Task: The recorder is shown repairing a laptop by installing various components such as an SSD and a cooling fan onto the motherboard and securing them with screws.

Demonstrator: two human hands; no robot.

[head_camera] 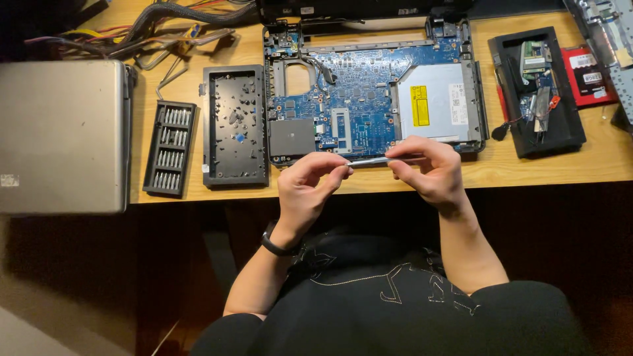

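A slim silver screwdriver [374,159] lies level between both hands just above the front edge of the opened laptop base [369,99]. The left hand [304,188] pinches its tip end in narrow fingers; the right hand [425,168] grips the handle end. A slip could drop it onto the exposed blue board. The bit case [170,148] and black tray [235,125] crowd the left; bare surface [527,173] lies right.
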